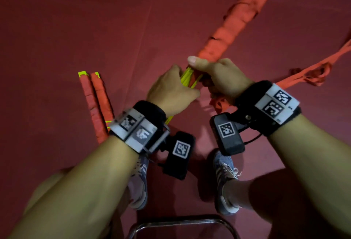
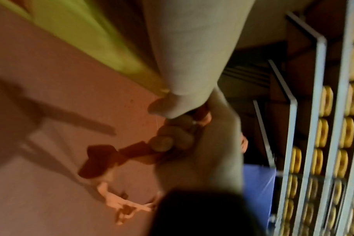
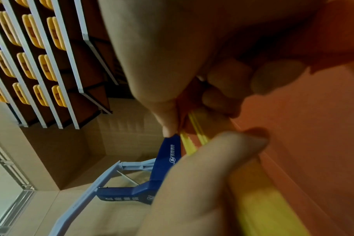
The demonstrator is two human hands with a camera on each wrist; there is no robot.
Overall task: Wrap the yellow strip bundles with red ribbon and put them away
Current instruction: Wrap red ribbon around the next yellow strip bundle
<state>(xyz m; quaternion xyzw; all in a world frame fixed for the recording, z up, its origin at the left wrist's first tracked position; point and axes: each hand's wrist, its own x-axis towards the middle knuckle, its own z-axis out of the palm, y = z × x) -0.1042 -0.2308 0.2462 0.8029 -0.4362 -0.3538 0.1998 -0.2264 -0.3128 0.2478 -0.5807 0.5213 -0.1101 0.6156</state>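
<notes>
A long yellow strip bundle (image 1: pixel 187 77) slants across the red floor. Its far part is wound in red ribbon (image 1: pixel 237 15); bare yellow strips show between my hands. My left hand (image 1: pixel 171 87) grips the bare strips from the left. In the left wrist view the yellow strips (image 2: pixel 81 39) run past its thumb. My right hand (image 1: pixel 214 75) is curled round the ribbon where the winding ends, thumb along the bundle. Loose ribbon (image 1: pixel 218 104) bunches under that hand and trails off right. In the right wrist view its fingers (image 3: pixel 228 75) curl over ribbon and yellow strips (image 3: pixel 192 143).
Two bundles wound in red, one (image 1: pixel 89 102) beside the other (image 1: pixel 102 98), lie on the floor at the left. A knotted stretch of ribbon (image 1: pixel 313 71) lies at the right. A chrome stool frame (image 1: pixel 180 225) and my shoes (image 1: pixel 226 178) are below. Shelves (image 3: pixel 40 63) stand behind.
</notes>
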